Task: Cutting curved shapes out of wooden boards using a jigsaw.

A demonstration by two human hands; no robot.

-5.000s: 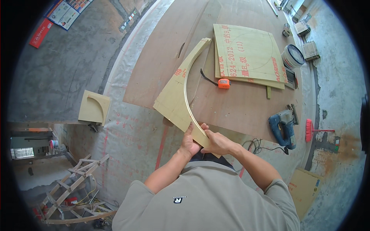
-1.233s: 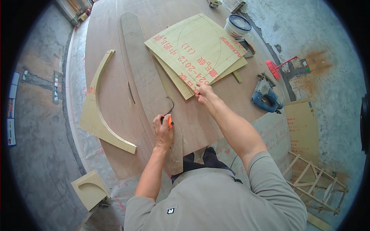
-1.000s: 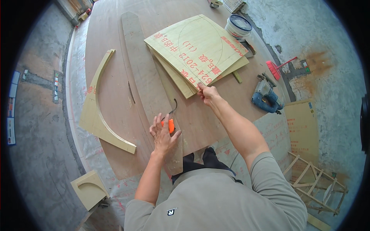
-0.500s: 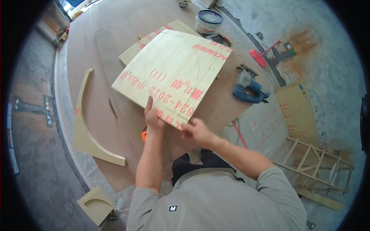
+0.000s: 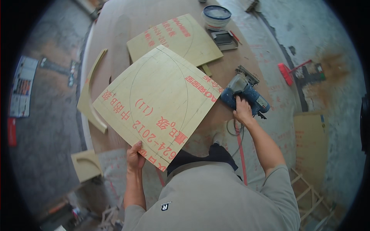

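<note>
My left hand [image 5: 135, 157] grips the near edge of a square plywood board [image 5: 158, 92], thumb on top. The board has a large pencilled oval, straight pencil lines and red print on its face. It is turned cornerwise, its near corner close to my body. To its right lies a blue jigsaw [image 5: 253, 92] on the table, and my right hand [image 5: 243, 109] has its fingers round the handle. Its cord loops on the floor side below. A second plywood board [image 5: 175, 36], also with a pencilled curve, lies on the table behind the first one.
A curved plywood offcut [image 5: 88, 101] lies at the left of the brown table [image 5: 123, 23]. A lidded white bucket [image 5: 216, 19] and a dark tray [image 5: 224, 39] stand at the far right. A red broom [image 5: 285, 73] and a wooden frame [image 5: 312, 198] are on the floor.
My right hand has left the board's near corner and moved right onto the jigsaw. The board, still in my left hand, has turned and come nearer. The view has shifted.
</note>
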